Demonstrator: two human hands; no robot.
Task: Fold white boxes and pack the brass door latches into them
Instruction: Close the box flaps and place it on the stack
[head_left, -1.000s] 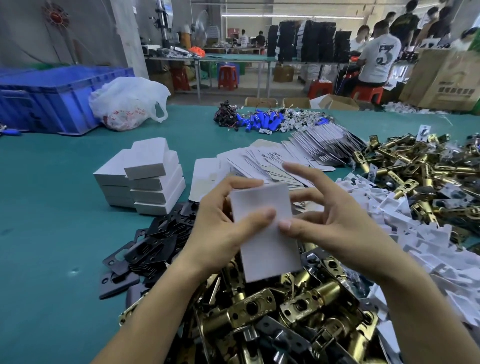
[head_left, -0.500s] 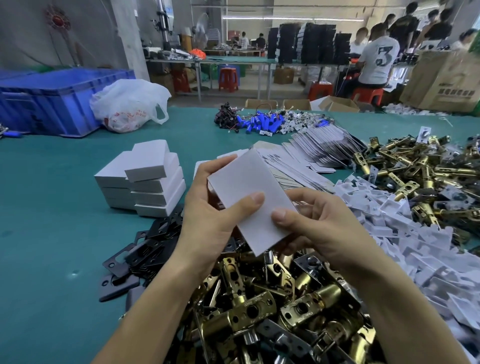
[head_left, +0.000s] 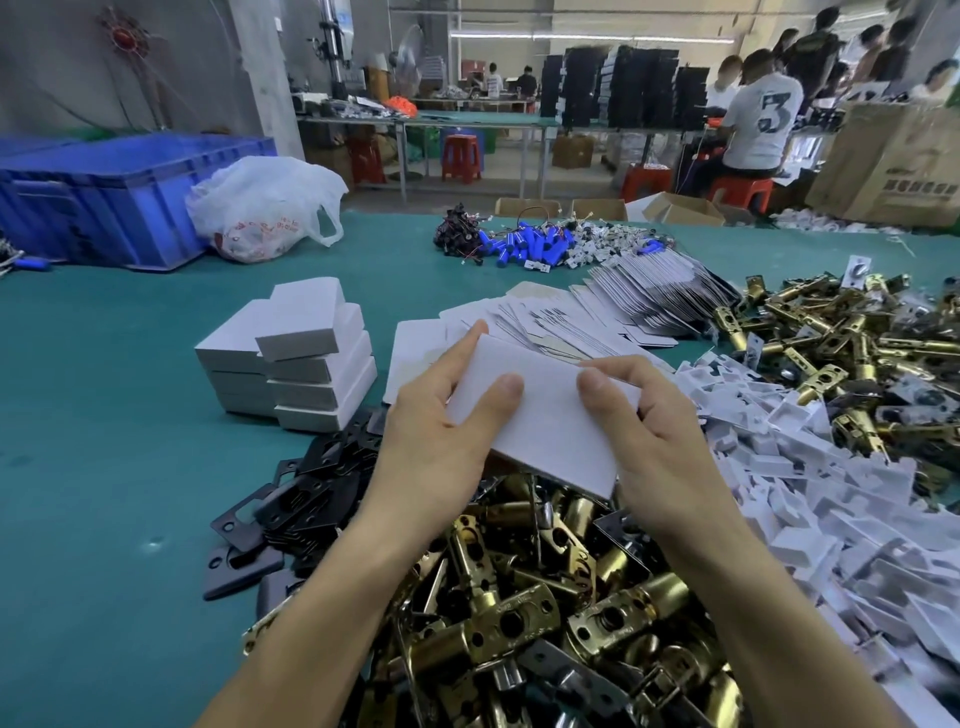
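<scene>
A closed white box (head_left: 550, 415) lies flat between both hands above a heap of brass door latches (head_left: 524, 608). My left hand (head_left: 441, 436) grips its left end, thumb on top. My right hand (head_left: 654, 431) grips its right end, thumb on top, fingers curled under. A stack of finished white boxes (head_left: 296, 358) stands to the left on the green table (head_left: 104, 415). Flat unfolded box blanks (head_left: 597, 317) fan out behind the hands. What the held box contains is hidden.
Black strike plates (head_left: 291, 499) lie left of the brass heap. White plastic inserts (head_left: 810, 467) pile up at right, with more brass latches (head_left: 857, 353) beyond. A blue crate (head_left: 104, 197), a white plastic bag (head_left: 265, 208) and blue cylinders (head_left: 530, 244) sit at the back. People work at far tables.
The box has turned from standing upright to lying flat and crosswise. Both hands have shifted to its two ends, and my right fingers have curled around it.
</scene>
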